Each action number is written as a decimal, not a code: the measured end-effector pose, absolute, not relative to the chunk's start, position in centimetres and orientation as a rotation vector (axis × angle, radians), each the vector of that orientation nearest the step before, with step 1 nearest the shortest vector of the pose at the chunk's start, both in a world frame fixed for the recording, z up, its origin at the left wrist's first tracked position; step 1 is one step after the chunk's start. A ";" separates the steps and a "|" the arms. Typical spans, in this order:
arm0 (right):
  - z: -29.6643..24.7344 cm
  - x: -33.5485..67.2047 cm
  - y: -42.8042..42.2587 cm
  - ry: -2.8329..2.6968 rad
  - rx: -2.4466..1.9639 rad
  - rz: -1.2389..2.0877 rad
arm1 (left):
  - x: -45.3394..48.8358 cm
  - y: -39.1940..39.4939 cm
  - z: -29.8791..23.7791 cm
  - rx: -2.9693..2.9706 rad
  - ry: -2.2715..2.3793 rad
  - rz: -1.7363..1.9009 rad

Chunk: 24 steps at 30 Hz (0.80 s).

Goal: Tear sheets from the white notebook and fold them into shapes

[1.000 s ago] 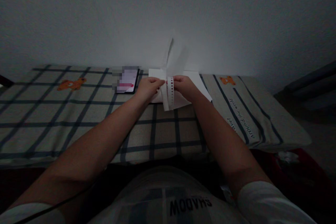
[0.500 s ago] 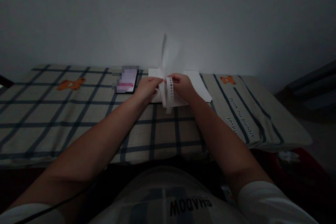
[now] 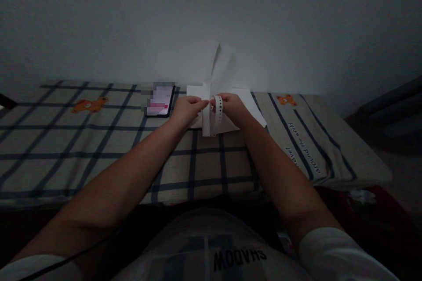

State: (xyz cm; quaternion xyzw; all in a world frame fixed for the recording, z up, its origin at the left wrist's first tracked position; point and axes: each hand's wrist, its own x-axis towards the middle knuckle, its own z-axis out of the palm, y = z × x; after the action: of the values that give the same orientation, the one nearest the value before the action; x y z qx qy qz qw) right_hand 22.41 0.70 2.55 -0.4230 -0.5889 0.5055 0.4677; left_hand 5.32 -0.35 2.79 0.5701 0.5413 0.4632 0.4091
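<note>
Our left hand (image 3: 186,109) tightly pinching a creased white paper sheet (image 3: 206,122), its long edge running from us toward the grey wall (image 3: 132,30), our right hand (image 3: 233,105) closed on a curled white perforated paper strip (image 3: 219,112), above blue-checked beige cloth (image 3: 115,140).

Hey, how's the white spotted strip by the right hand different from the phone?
The strip is curved and raised at the right hand's fingertips; the phone lies flat on the checked cloth.
The strip is narrow; the phone is broader.
The strip is white with a row of dark spots; the phone has a lit screen and dark edge.
Both are near the hands.
</note>
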 end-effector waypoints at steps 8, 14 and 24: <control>2.8 22.1 0.4 -1.382 -0.959 1.420 | 5.3 0.2 2.3 1.458 1.328 1.222; 2.7 22.1 0.3 -1.444 -1.013 1.343 | 5.3 0.1 2.4 1.462 1.348 1.220; 2.8 21.7 0.4 -1.597 -1.017 1.005 | 5.8 -0.5 3.0 1.236 1.320 1.232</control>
State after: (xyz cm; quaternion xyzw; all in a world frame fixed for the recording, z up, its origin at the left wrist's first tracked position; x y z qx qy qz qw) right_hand 21.74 0.40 2.76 -0.4168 -0.6541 0.4117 0.4785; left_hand 5.85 -0.51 2.98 0.5019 0.5360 0.5001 0.4589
